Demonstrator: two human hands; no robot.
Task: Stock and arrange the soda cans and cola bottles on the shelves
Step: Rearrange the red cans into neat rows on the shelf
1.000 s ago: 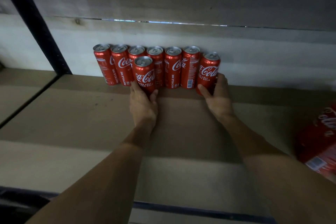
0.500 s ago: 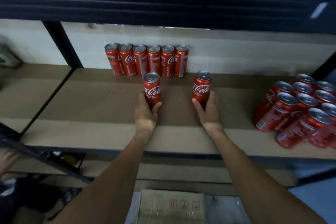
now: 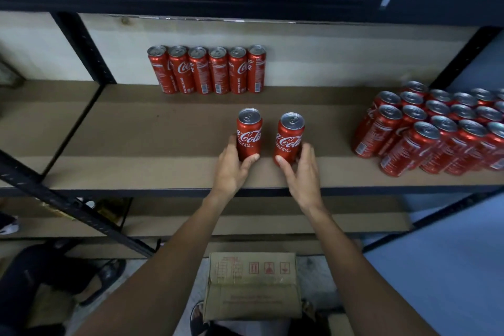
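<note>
Both forearms reach forward over the shelf's (image 3: 163,144) front edge. The left hand (image 3: 231,169) closes its grip round the base of one upright cola can (image 3: 248,133), thumb across the front. The right hand (image 3: 302,172) clasps a second can (image 3: 289,139) just beside it, mid-shelf, well apart from the back row (image 3: 207,69).

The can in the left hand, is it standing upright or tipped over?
Upright. The can has its silver top up and its base down at the shelf; the left hand grips its lower part.
</note>
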